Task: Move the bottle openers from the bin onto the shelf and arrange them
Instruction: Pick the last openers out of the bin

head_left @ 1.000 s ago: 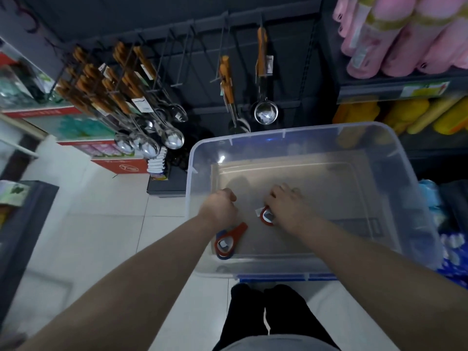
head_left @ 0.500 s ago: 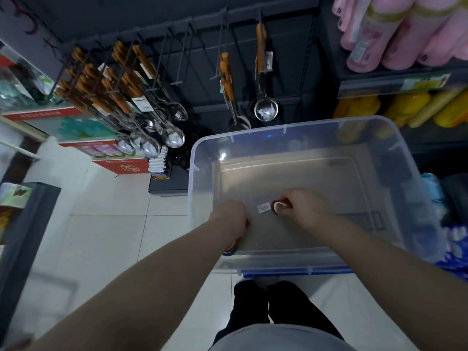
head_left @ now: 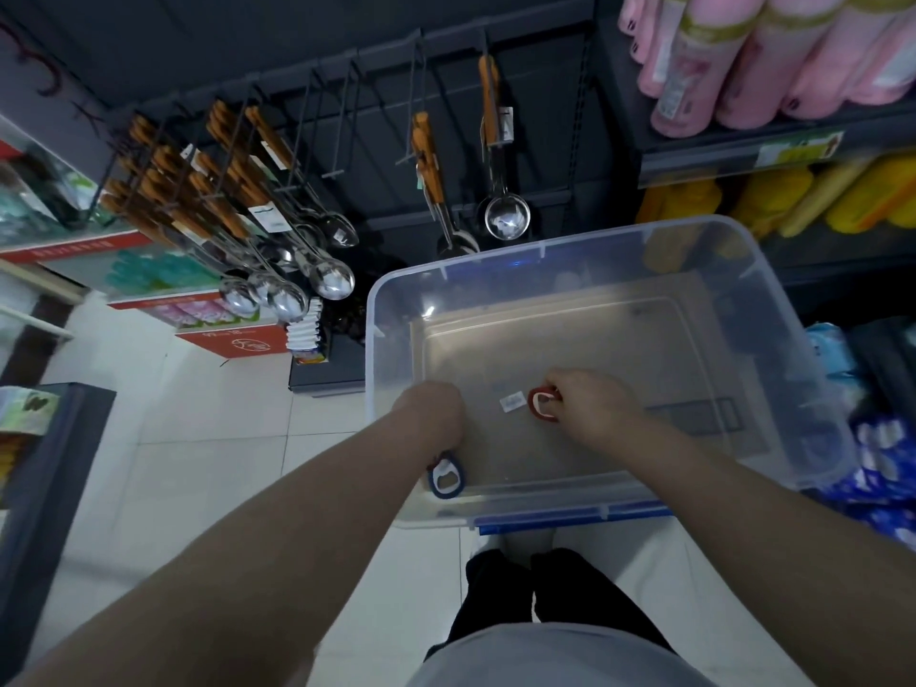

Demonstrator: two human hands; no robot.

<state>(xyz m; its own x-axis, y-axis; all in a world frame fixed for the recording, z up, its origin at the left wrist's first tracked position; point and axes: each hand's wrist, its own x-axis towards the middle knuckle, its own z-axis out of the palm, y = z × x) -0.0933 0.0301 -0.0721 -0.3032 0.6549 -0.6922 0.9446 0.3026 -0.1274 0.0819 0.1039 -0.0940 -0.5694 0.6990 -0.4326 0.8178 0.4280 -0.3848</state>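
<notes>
You are wearing a grey top (head_left: 555, 659) and black trousers (head_left: 500, 597), forearms (head_left: 297, 538) bare behind left hand (head_left: 431, 414) and right hand (head_left: 590, 404).

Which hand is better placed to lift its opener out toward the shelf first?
Probably left. The left hand holds the blue-ringed bottle opener in the near-left corner of the clear plastic bin, toward the dark hook rack; the right hand pinches the red-ringed bottle opener mid-bin.

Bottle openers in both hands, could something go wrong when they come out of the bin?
Maybe. The left hand grips the blue-ringed opener with its head close to the near wall of the bin, so it might snag when lifted. The white tag beside the red opener in the right hand may be loose and get left behind; I cannot tell if it is attached.
</notes>
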